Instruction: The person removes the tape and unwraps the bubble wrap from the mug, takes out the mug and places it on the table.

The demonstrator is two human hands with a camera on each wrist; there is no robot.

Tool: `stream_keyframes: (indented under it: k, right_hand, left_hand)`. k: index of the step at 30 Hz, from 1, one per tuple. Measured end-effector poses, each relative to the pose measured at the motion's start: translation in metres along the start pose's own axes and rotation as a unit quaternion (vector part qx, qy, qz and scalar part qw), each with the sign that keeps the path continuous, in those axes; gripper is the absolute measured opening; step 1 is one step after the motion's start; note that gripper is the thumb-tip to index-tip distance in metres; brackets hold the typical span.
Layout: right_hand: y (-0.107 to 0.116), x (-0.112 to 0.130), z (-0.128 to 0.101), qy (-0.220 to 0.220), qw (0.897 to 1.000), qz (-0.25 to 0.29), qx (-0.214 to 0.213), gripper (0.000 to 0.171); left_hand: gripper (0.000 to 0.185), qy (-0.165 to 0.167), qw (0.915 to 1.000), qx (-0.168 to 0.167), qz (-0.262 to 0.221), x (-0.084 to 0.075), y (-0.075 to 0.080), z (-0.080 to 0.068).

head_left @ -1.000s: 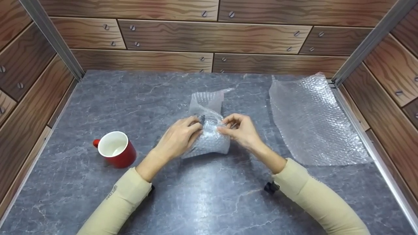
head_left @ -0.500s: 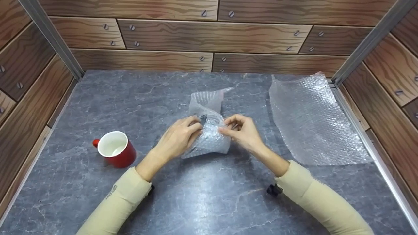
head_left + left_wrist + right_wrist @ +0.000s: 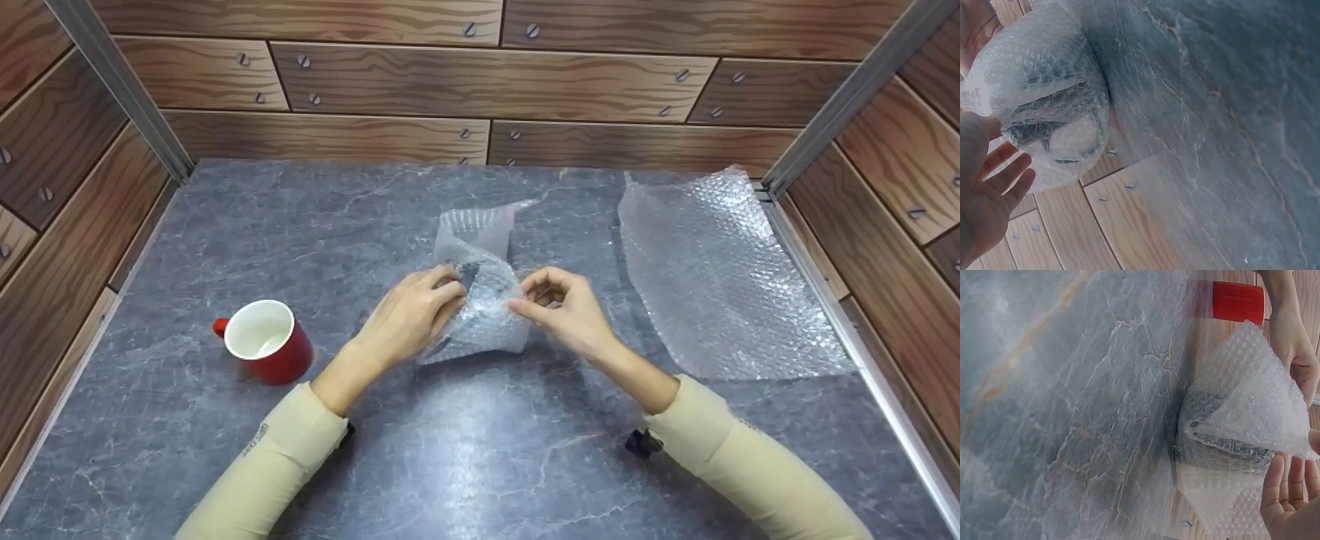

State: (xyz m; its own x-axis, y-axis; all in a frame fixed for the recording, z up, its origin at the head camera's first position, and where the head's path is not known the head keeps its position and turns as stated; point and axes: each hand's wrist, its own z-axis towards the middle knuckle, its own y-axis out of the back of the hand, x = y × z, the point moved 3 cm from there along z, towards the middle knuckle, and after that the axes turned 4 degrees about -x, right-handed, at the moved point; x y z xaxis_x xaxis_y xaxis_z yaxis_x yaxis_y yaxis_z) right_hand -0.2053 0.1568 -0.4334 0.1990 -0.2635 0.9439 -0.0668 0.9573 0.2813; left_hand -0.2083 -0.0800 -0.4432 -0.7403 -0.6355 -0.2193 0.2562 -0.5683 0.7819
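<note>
Bubble-wrapped bundle (image 3: 480, 315): dark object enclosed in clear bubble wrap, lying mid-tabletop, one loose flap extending toward the rear.

A staged recording booth rather than a lived-in room: a grey marble-patterned tabletop (image 3: 225, 225) fills the frame's middle, boxed in by printed wood-plank wall panels (image 3: 487, 82) with painted screws, joined by bare aluminium corner rails (image 3: 120, 90).
</note>
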Motion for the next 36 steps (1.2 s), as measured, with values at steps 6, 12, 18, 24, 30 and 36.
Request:
stream_keyframes:
  k: [6, 12, 18, 24, 30, 36]
  right_hand:
    - [0.003, 0.001, -0.005, 0.021, 1.000, -0.010, 0.008, 0.018]
    - [0.007, 0.002, -0.012, 0.031, 0.999, -0.014, 0.014, 0.019]
    - [0.008, 0.004, -0.021, 0.041, 0.999, -0.017, 0.028, 0.019]
    - [0.010, 0.005, -0.030, 0.060, 0.996, -0.042, 0.048, 0.018]
    - [0.010, 0.006, -0.039, 0.100, 0.991, -0.063, 0.068, 0.018]
    - [0.009, 0.006, -0.048, 0.143, 0.981, -0.079, 0.103, 0.019]
  left_hand:
    - [0.018, -0.003, 1.0000, -0.002, 0.001, 0.001, -0.001, 0.000]
    - [0.016, -0.004, 1.0000, -0.005, 0.001, 0.001, -0.001, 0.000]
    - [0.013, -0.006, 1.0000, -0.006, 0.002, 0.001, -0.001, 0.001]
    - [0.012, -0.005, 1.0000, -0.002, 0.003, 0.001, -0.001, 0.001]
    - [0.014, -0.004, 1.0000, 0.003, 0.005, 0.001, -0.002, 0.001]
    - [0.013, -0.008, 1.0000, -0.003, 0.000, 0.002, -0.001, 0.000]
